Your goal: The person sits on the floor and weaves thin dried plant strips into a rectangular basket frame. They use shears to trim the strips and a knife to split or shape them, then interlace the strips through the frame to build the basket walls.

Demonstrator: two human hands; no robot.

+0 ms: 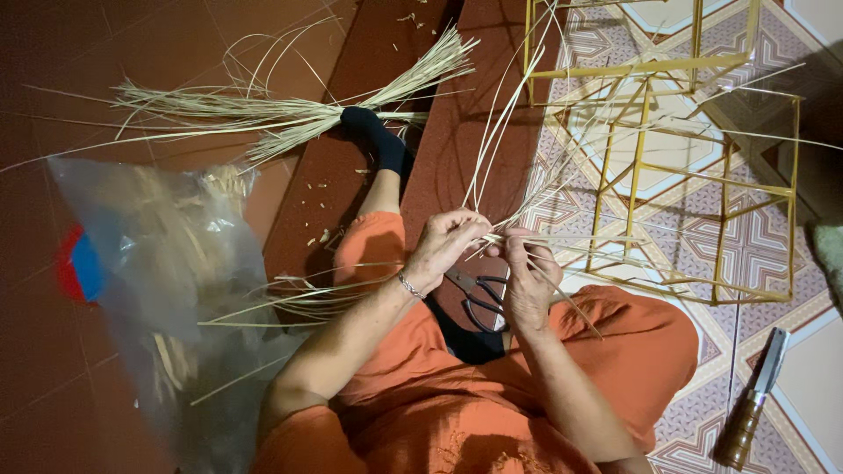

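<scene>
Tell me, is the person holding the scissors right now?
No, the scissors lie on the lap while both hands grip thin straw strips.

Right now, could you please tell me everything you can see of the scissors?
The scissors lie between the person's knees, just below both hands. They look like metal: dull grey blades and dark looped handles. The blades point up and left, the handles down and right, and they appear shut. The left hand hides the blade tips; the right hand covers part of the handles. Neither hand visibly grips them; both hold pale strips.
</scene>
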